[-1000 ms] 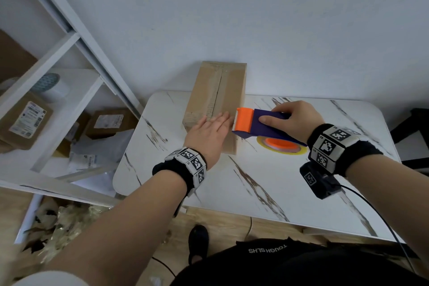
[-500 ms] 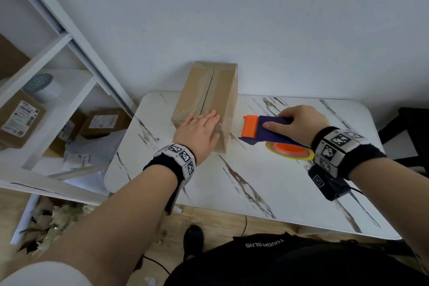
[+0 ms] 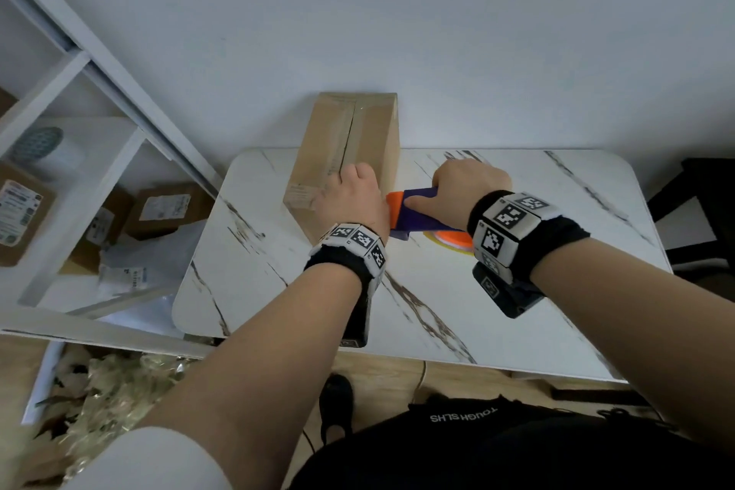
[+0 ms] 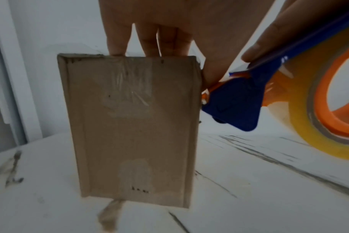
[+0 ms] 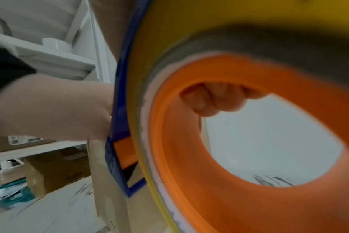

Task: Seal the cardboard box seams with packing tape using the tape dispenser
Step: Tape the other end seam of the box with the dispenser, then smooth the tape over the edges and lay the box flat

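Observation:
A tall brown cardboard box [image 3: 350, 147] lies lengthwise on the marble table [image 3: 517, 310], a seam running along its top. My left hand [image 3: 352, 199] holds its near end, fingers [image 4: 149, 39] over the top edge and thumb against the right side. My right hand [image 3: 461, 187] grips the blue tape dispenser [image 3: 417, 211], whose orange blade end touches the box's near right edge beside my left hand. The yellowish tape roll [image 4: 329, 110] on its orange core [image 5: 249, 141] hangs under the dispenser. Old clear tape shows on the box's near end face [image 4: 133, 126].
A white shelf unit [image 3: 79, 155] stands to the left with labelled parcels [image 3: 167, 207] and plastic bags on it. The wall is directly behind the box. A dark chair [image 3: 708, 211] stands off the table's right end. Bare tabletop lies in front of the box.
My right hand has moved the dispenser left, up to the box's near right edge. My left hand, flat on the box top before, now curls round the near end.

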`<state>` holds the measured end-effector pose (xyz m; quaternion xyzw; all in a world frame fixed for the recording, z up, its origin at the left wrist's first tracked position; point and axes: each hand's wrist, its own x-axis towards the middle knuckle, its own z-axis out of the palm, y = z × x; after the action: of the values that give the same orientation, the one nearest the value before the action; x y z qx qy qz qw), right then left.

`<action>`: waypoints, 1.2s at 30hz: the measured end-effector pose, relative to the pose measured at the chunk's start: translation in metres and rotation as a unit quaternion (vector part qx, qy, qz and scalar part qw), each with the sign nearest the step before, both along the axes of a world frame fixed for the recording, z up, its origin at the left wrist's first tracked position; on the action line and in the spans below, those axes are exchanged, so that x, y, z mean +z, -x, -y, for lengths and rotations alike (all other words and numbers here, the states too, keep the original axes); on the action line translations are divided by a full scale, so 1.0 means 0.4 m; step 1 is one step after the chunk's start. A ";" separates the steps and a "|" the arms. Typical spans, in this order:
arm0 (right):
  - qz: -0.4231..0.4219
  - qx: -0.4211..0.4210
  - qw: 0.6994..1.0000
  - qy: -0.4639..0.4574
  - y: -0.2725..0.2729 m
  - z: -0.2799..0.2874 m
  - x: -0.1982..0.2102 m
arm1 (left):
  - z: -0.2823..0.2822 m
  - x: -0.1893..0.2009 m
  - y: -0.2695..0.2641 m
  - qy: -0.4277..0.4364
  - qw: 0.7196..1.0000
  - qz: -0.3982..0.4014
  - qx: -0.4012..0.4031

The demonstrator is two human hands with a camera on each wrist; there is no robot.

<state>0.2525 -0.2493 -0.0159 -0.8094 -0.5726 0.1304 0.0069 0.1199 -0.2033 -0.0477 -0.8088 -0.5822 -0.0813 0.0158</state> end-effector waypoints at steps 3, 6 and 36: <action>0.007 -0.015 1.000 0.000 0.008 -0.012 0.009 | 0.002 -0.001 -0.001 0.006 1.000 0.001 0.000; 0.020 -0.020 1.000 -0.001 0.017 -0.023 0.016 | -0.001 -0.003 0.001 0.008 1.000 -0.002 0.009; 0.026 -0.001 0.998 -0.057 0.122 0.029 -0.097 | -0.055 0.065 0.179 0.077 0.981 0.120 -0.132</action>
<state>0.2039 -0.2608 -0.0549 -0.8115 -0.5780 0.0763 0.0387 0.0483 -0.1815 -0.0216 -0.8617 -0.4724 -0.1346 -0.1273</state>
